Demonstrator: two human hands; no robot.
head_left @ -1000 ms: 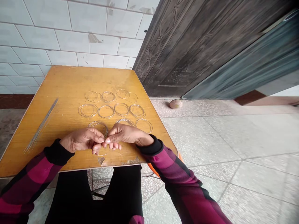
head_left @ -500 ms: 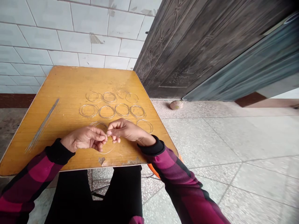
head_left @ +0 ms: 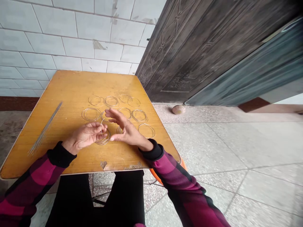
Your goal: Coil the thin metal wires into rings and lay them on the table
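**Right hand [head_left: 129,131] spread and drawn away from the left since half a second ago; left hand [head_left: 84,135] alone on the wire [head_left: 101,122]**

Changed too: no more pale arc below the hands near the table's front edge; instead, a short curve of wire upright above the left fingertips. Left hand closed in a pinch around that wire, other fingers curled. Right hand wide apart between thumb and fingers, apparently holding nothing, fingertips very near the wire's upper end; contact not possible to make out.

Done, to judge by the layout: metal wire rings flat on the wooden table [head_left: 71,85] beyond the hands, about four in the far row [head_left: 112,106], the two rightmost overlapping, and four in the middle row [head_left: 140,121]. Also one near ring [head_left: 146,123] just right of the right hand. Left over, probably: the held wire, seemingly midway, and the bundle of straight wires [head_left: 46,127] left of the left hand, well apart and untouched.

Partly hidden: a many-stranded coil [head_left: 102,144] behind the left fingertips, one ring under the right palm, one middle-row ring behind the right fingers. Unclear: held wire joined to that coil or separate. Too fine to count: strands per ring, wires in the bundle.
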